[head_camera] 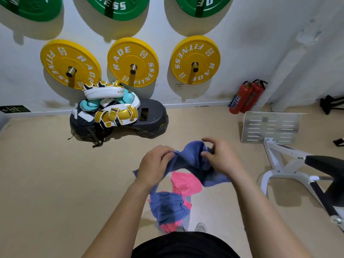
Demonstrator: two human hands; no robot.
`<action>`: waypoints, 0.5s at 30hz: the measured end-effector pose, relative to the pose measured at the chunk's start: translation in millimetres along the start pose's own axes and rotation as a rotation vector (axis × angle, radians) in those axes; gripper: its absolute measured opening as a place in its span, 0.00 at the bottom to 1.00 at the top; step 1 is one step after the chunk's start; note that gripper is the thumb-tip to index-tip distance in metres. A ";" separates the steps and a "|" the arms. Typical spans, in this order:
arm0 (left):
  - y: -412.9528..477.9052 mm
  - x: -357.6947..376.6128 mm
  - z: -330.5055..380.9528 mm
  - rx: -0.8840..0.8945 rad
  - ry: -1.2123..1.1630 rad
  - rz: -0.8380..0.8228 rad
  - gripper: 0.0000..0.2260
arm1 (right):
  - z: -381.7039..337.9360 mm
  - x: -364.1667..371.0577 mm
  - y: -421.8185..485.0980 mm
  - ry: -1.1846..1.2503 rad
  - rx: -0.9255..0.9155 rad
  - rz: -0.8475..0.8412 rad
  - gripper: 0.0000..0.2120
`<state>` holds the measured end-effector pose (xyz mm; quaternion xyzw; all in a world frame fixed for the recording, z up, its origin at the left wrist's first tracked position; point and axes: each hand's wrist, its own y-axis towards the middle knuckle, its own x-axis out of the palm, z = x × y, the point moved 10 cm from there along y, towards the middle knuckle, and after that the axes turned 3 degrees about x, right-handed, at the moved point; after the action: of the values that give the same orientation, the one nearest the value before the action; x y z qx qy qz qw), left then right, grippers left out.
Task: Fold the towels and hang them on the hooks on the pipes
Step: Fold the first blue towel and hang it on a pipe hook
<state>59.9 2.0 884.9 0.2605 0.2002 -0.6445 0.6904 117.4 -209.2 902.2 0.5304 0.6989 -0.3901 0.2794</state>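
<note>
I hold a blue towel (193, 161) in the air in front of me, bunched between both hands. My left hand (155, 165) pinches its left edge. My right hand (218, 157) grips the right part, thumb and fingers curled over the cloth. Below my hands a pink towel (186, 182) and another blue towel (168, 206) lie crumpled in a pile on the floor, with more pink cloth (170, 227) under them. No hooks or pipes for hanging show in the head view.
Yellow weight plates (133, 62) and green plates hang on wall pegs ahead. Boxing pads and gloves (109, 105) lie piled on a black step platform (152, 120). Two red fire extinguishers (245, 97) stand at the wall. A white bench frame (290, 164) stands to the right.
</note>
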 end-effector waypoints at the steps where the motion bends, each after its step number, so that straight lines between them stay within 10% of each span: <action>1: 3.4 3.1 9.6 0.046 0.056 -0.017 0.08 | -12.3 13.9 -2.9 0.016 -0.062 -0.048 0.24; 6: 3.4 12.1 21.4 0.074 0.125 -0.050 0.06 | -39.4 57.8 -9.6 0.050 -0.189 -0.173 0.03; 15: -25.9 23.0 -38.8 -0.180 -0.020 -0.097 0.04 | -47.9 26.5 -11.0 0.221 -0.261 -0.112 0.05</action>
<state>38.5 7.1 837.7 0.1809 0.2628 -0.6591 0.6811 100.4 -156.5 909.5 0.4895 0.7984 -0.2502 0.2455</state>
